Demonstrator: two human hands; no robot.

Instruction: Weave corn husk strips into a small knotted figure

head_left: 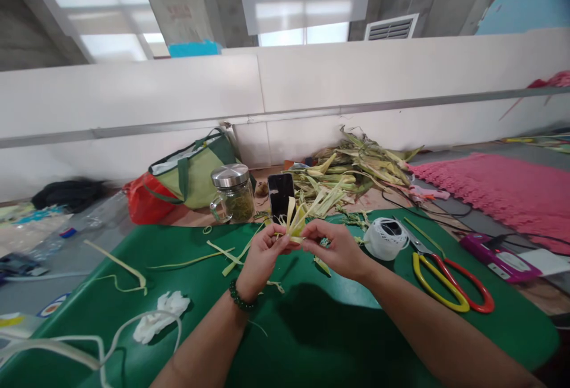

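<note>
Pinched pale husk strips (pixel 297 221) between the fingertips of left hand (pixel 262 255) and right hand (pixel 339 251), above the green table (pixel 209 284) toward its far edge. Could have torn such thin strips by pulling too hard, or scattered them by loosening either pinch; might have toppled the upright phone (pixel 280 192) just behind by pushing forward.

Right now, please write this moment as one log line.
left hand: holds husk strips | right hand: pinches same strips | scissors: on green surface
</note>
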